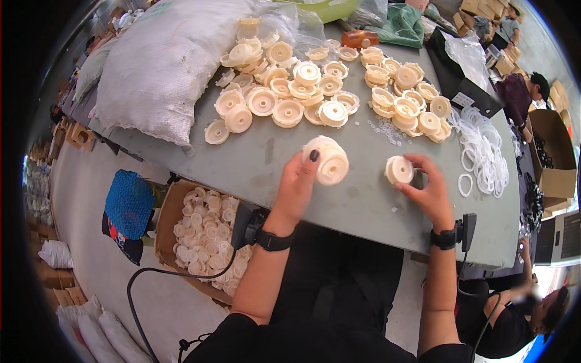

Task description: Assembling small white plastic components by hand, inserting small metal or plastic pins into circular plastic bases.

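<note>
Above the table's near part, my left hand (295, 189) grips a cream round plastic cap (332, 166), thumb on its rim; another round part seems stacked behind it. My right hand (431, 195) pinches a smaller cream round plastic part (399, 170) by its edge, thumb and finger on its right side. The two held pieces are apart. Beyond them lies a large pile of similar cream round parts (287, 112), with a second heap (407, 107) to its right. Tiny clear washers (387, 129) are scattered between the heaps and my hands.
White plastic rings (484, 151) lie at the table's right. Farther back stand a black box (463, 66) and an orange bottle (359, 39). A bulging white sack (157, 72) fills the left. Below, a cardboard box (166, 233) holds cream discs. Other people are at right.
</note>
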The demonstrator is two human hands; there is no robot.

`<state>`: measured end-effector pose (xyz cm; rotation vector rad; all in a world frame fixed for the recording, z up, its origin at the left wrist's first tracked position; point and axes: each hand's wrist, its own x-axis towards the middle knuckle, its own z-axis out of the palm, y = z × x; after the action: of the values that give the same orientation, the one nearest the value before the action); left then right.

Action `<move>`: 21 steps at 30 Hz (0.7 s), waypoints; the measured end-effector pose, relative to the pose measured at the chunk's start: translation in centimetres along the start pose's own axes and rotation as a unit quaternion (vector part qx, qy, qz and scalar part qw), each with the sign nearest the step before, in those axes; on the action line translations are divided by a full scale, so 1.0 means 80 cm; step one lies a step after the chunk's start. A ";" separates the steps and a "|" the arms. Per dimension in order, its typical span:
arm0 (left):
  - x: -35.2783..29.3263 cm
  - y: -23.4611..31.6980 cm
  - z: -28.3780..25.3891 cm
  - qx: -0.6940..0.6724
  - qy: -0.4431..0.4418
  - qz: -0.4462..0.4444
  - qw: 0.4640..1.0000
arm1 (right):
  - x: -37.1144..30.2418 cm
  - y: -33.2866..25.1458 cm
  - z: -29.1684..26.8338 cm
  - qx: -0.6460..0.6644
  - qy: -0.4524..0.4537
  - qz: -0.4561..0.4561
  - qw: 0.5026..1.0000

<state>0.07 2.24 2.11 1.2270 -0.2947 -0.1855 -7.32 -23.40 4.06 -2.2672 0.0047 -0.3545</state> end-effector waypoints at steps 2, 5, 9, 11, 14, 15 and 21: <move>0.002 -0.004 0.015 -0.036 -0.033 -0.046 0.998 | -0.002 0.001 0.004 -0.003 -0.013 0.006 1.000; 0.007 0.003 0.034 -0.053 -0.082 -0.124 0.987 | -0.007 -0.003 0.002 -0.049 -0.048 -0.024 0.997; 0.026 0.007 0.049 0.340 -0.082 -0.112 0.930 | -0.010 -0.003 -0.002 -0.057 -0.065 -0.030 0.996; 0.034 0.004 0.051 0.394 -0.088 -0.101 0.909 | -0.011 -0.004 -0.004 -0.051 -0.050 -0.051 0.996; 0.039 -0.004 0.047 0.366 -0.157 -0.084 0.913 | -0.013 -0.010 -0.001 0.016 0.009 -0.051 0.999; 0.035 -0.001 0.051 0.255 -0.181 -0.114 0.943 | -0.013 -0.016 0.001 0.016 0.010 -0.050 0.999; 0.001 -0.008 0.083 0.025 -0.156 -0.138 0.978 | -0.023 -0.055 0.041 -0.100 0.095 -0.159 0.978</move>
<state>-1.99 -3.92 3.51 1.2862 -0.4010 -0.6174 -8.74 -17.85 4.81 -2.4247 -0.2362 -0.7703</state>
